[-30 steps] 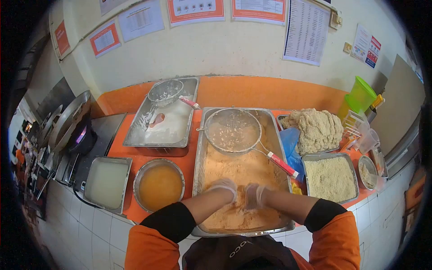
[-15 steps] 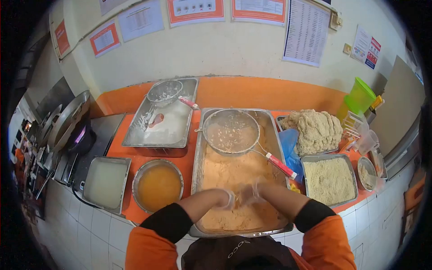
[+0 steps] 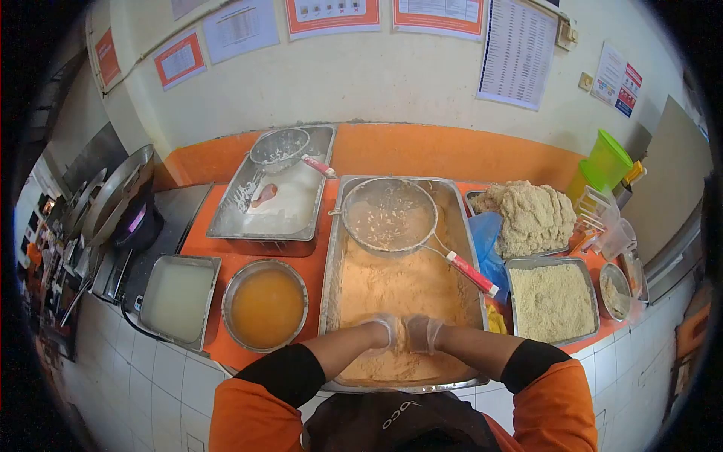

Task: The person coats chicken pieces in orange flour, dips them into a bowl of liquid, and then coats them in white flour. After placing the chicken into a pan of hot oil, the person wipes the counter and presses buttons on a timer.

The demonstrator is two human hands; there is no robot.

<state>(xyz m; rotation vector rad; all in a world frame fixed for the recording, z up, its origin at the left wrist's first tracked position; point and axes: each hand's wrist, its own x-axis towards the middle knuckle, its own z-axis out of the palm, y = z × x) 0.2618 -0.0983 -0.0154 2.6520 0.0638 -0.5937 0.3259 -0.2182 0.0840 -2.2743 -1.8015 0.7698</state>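
Observation:
Both my hands are in clear plastic gloves, pressed into orange-tinted flour [image 3: 395, 290] in a long metal tray [image 3: 329, 301]. My left hand [image 3: 385, 335] and my right hand [image 3: 420, 334] are side by side near the tray's front part, a narrow strip of flour between them. Their fingers point down and are hidden, so whether they hold anything does not show. A round mesh sieve [image 3: 389, 215] with a red handle [image 3: 472, 274] lies across the back of this tray, light crumbs in its mesh.
Left: a white flour tray [image 3: 320, 215] with a sieve [image 3: 279, 149] and a raw drumstick [image 3: 264, 196], a bowl of orange liquid [image 3: 265, 307], a pan of cloudy liquid [image 3: 178, 297]. Right: a crumb mound [image 3: 533, 218], a pale crumb tray [image 3: 552, 301], a blue bag [image 3: 488, 245]. A wok [image 3: 117, 196] stands far left.
My right hand has come slightly down toward the tray's front, level with my left. The view has shifted a little; the sieves and containers stay in place.

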